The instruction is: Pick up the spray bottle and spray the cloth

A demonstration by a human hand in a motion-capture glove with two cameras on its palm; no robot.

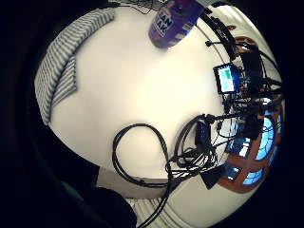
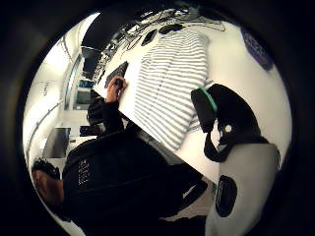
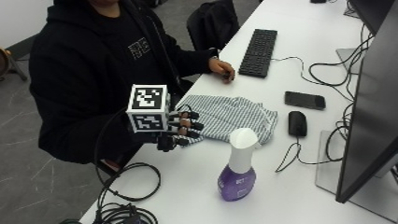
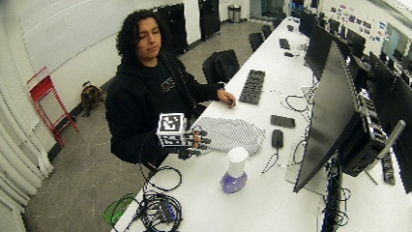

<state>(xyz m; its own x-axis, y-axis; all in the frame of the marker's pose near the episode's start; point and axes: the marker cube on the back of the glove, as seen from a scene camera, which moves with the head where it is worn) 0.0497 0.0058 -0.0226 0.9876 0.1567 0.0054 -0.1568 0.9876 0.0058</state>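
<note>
White table (image 3: 205, 177): gloved right hand (image 3: 177, 129), fingers relaxed and empty, near spray bottle (image 3: 238, 167).

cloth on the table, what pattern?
The cloth has fine grey and white stripes. It shows best in the outside view.

White table (image 3: 199, 172); on it spray bottle (image 3: 238, 168), striped cloth (image 3: 233, 116), keyboard (image 3: 259, 45), phone (image 3: 304, 100), mouse (image 3: 297, 123).

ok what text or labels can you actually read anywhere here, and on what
"EAN" over "EAK": partial white letters on the spray bottle label, cut off in the little finger side palm view.
Spray bottle label in the outside view: too blurred to read.
Hoodie chest print: too small to read.
</note>
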